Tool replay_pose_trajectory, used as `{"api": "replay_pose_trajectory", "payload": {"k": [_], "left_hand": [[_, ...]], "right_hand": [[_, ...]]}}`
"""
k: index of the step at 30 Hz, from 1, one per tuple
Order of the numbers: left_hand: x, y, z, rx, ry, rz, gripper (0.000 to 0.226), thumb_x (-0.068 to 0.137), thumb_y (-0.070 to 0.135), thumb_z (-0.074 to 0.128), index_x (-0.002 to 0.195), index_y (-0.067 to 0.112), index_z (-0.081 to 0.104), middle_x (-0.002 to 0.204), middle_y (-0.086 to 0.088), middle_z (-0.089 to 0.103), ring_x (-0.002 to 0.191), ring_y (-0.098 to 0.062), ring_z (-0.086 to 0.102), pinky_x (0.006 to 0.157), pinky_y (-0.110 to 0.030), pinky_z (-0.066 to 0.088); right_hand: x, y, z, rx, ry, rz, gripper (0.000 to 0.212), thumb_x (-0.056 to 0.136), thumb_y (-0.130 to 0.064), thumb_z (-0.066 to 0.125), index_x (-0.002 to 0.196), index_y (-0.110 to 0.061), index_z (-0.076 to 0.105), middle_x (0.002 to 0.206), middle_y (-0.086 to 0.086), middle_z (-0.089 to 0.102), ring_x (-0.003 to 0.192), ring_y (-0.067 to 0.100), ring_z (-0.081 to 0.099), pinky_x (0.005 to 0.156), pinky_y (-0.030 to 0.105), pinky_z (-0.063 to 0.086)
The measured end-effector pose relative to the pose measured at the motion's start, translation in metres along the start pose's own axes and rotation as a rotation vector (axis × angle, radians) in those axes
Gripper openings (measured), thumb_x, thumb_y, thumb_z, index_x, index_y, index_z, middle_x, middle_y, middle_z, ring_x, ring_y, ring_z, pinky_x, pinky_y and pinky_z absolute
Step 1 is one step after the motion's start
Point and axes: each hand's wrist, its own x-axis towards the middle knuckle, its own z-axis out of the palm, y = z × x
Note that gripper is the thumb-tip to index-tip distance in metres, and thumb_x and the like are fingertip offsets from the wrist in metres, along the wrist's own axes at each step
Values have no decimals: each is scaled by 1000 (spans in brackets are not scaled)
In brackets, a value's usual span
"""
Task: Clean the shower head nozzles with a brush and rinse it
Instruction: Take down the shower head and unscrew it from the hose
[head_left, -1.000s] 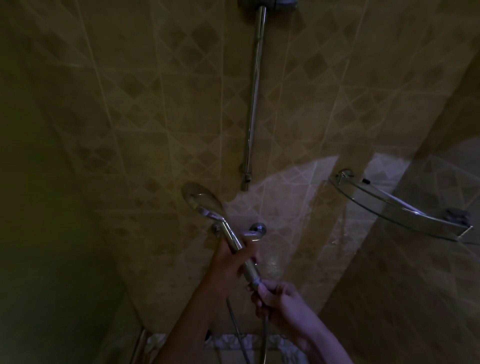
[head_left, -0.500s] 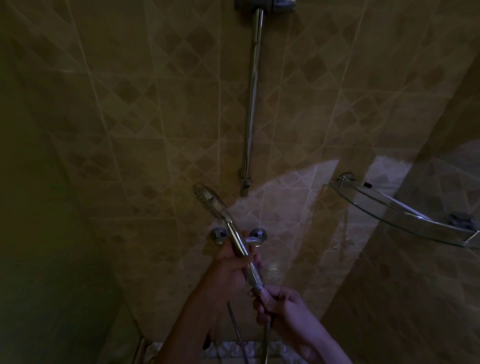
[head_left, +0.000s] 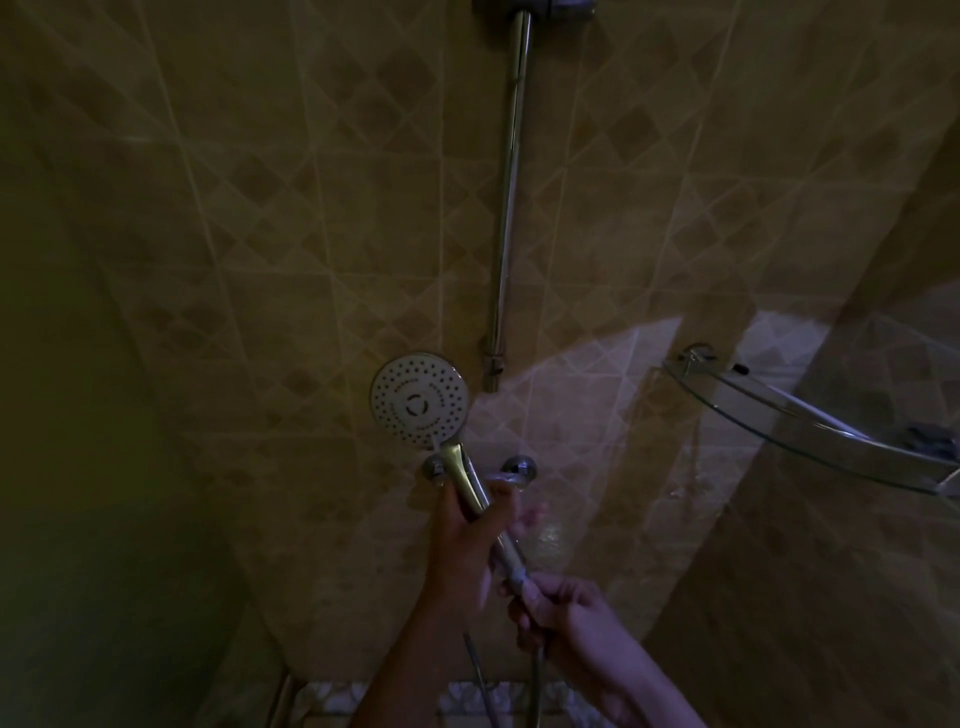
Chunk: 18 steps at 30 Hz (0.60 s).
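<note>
— Both hands on it, then?

— Yes. My left hand (head_left: 467, 535) is wrapped around the handle of the shower head (head_left: 418, 399), fingers closed on the chrome just below the round face. My right hand (head_left: 563, 618) is lower, pinched shut on the bottom end of the handle where the hose (head_left: 535, 691) joins it.

— Which way is the head facing?

— Toward me. Its white face with the rings of nozzle holes is turned to the camera, held up in front of the tiled wall (head_left: 260, 234), just left of the foot of the upright rail (head_left: 506, 208). The handle slants down and to the right into my hands.

— What sits behind it?

— Two round chrome fittings of the tap (head_left: 514, 467) show on the wall on either side of the handle, right behind my left hand. Off to the right a glass corner shelf (head_left: 810, 441) juts out, with something small and dark on it that I cannot make out.

— And the hose?

— It hangs down from my right fist to the bottom edge. The room is dim, with one brighter patch of wall near the tap.
</note>
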Motion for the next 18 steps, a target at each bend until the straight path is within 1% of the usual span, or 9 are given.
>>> {"api": "replay_pose_trajectory", "payload": {"k": [1,3,4,6,8,10,12,14,18], "left_hand": [[-1,0,4,-31,-7,-2,31,80,5,73,104,16,57,96,-20,71,77,-37,71,66,-40,58],[-2,0,8,8,19,-8,25,83,8,71,98,24,60,86,-17,70,61,-24,65,54,-31,52],[-2,0,9,37,40,-19,24,84,10,71,98,25,58,77,-12,67,54,-18,58,49,-27,47],[-1,0,10,43,34,-73,26,84,15,71,103,19,54,64,-8,56,48,-14,48,45,-24,40],[0,4,10,-31,-55,-122,30,80,9,69,105,13,54,63,-11,49,50,-18,47,50,-28,39],[1,11,6,-117,-176,-158,42,67,-8,61,105,9,53,73,-15,54,61,-24,53,59,-34,43],[2,13,1,-136,-291,-157,45,65,-14,53,108,2,51,87,-18,60,73,-28,61,66,-37,51],[2,13,-3,-88,-311,-132,50,67,-12,58,115,-2,47,95,-21,62,79,-30,65,72,-38,56],[0,11,-3,25,-222,-105,53,64,-11,68,110,10,53,88,-15,64,75,-26,64,69,-34,56]], "right_hand": [[0,1,0,9,7,0,35,81,-18,67,96,12,59,57,7,48,50,15,38,50,24,27],[0,3,1,23,9,1,30,81,-15,61,95,12,59,57,8,49,50,15,38,50,23,29],[0,4,3,26,6,-1,29,81,-15,63,93,11,59,58,9,49,49,16,39,49,23,30],[-1,6,4,50,17,-12,29,81,-16,67,90,11,58,58,11,47,48,17,39,49,25,29],[-3,6,4,88,50,-24,32,80,-16,63,92,13,57,58,12,44,48,17,37,50,27,26],[-4,6,2,119,59,-25,35,80,-17,60,96,14,56,59,12,42,48,16,35,51,27,25],[-7,4,1,139,38,-24,33,82,-16,63,95,13,56,60,11,44,50,16,35,52,27,26],[-9,2,-1,160,23,-30,30,82,-16,69,92,10,59,62,9,47,52,16,36,54,27,27],[-12,5,0,175,17,-30,23,84,-16,63,91,7,63,63,8,50,51,15,38,56,28,29]]}}
